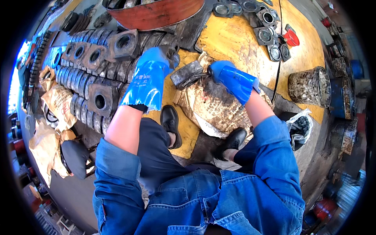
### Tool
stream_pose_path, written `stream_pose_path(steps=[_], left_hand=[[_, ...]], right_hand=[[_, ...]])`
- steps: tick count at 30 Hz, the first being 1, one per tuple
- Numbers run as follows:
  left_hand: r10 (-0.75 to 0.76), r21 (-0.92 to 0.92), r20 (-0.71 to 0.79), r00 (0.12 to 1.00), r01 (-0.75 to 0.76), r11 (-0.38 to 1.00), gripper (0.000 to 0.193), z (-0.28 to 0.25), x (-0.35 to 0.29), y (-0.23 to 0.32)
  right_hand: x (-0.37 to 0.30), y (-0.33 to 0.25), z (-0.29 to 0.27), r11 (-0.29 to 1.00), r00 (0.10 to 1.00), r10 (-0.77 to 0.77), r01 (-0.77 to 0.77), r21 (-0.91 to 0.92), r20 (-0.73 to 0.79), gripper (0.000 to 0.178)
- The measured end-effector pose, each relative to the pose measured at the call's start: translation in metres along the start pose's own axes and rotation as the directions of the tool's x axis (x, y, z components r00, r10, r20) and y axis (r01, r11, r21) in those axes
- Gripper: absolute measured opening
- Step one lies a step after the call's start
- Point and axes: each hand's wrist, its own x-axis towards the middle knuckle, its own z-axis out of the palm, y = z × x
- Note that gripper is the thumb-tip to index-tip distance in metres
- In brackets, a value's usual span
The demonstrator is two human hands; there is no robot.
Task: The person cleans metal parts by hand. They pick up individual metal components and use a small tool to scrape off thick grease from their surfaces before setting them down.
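Both of my hands wear long blue rubber gloves. My left hand point(154, 58) is closed at the edge of the stacked metal parts, its fingers around a greasy dark metal block point(170, 53). My right hand point(223, 70) is closed over a brown paper sack point(211, 105) with black grease stains. Something dark shows at its fingertips, but I cannot make out what it is. Between the hands, a blackened curved metal piece point(187, 74) rests tilted at the sack's upper left edge, its right end close to my right fingers.
Rows of ribbed cylindrical metal parts point(80, 82) and square blocks with round holes point(102, 98) lie at left. A red-rimmed round container point(156, 15) stands ahead. Ring-shaped parts point(265, 35), a red cup point(291, 38) and a grimy bucket point(309, 87) are at right. A dark stool point(74, 158) sits lower left.
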Motion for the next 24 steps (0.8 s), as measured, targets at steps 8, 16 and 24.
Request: stream_pose_path(steps=[8, 16, 24], left_hand=[[-0.023, 0.138, 0.044, 0.999, 0.017, 0.990, 0.038, -0.020, -0.013, 0.004], [-0.041, 0.032, 0.023, 0.999, 0.040, 0.999, 0.040, -0.016, -0.015, -0.027], [0.073, -0.013, -0.012, 0.997, -0.073, 0.997, 0.038, -0.010, -0.013, -0.011]], right_hand=[[0.006, -0.019, -0.015, 0.994, 0.999, 0.011, -0.006, -0.108, 0.047, 0.020], [-0.022, -0.039, -0.051, 0.986, 0.984, -0.139, 0.128, -0.105, -0.114, 0.018], [-0.004, -0.007, -0.045, 0.994, 0.986, -0.111, 0.112, 0.000, -0.125, 0.025]])
